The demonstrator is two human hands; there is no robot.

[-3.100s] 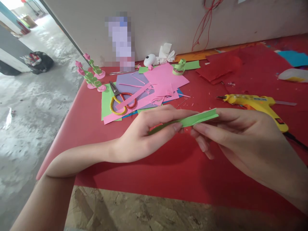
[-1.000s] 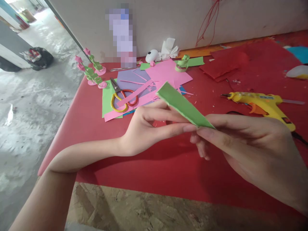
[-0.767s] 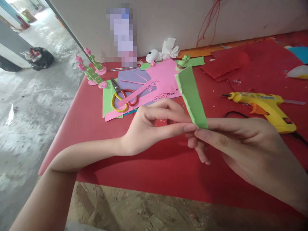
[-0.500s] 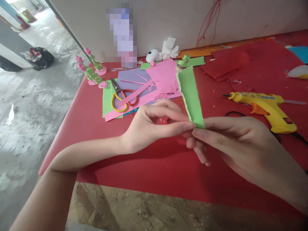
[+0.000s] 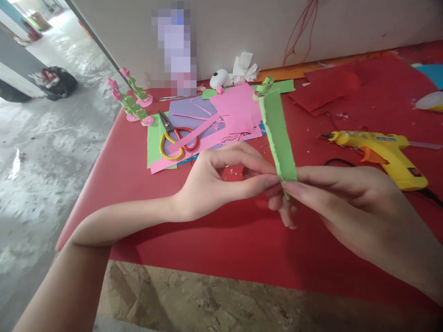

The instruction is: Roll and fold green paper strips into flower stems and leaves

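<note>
The tabletop (image 5: 207,249) carries the glue gun (image 5: 380,147); your left hand (image 5: 214,182) and right hand (image 5: 356,207) each have the grip clamped on the green strip (image 5: 278,133).

The left hand (image 5: 211,184) and right hand (image 5: 360,203) cover most of the near end of the green strip (image 5: 279,133).
Only a tip shows below their pinch, and the strip's far end blocks part of the curled green paper (image 5: 266,85) from me. A black cord (image 5: 339,161) disappears behind the right hand. I can't read the small label (image 5: 386,139) on the yellow glue gun (image 5: 391,152). At right, the blue sheet (image 5: 432,75) and a white object (image 5: 431,102) are cut off, as is the red wire (image 5: 302,30) at top. A lilac shape (image 5: 176,48) is blurred to blocks.
</note>
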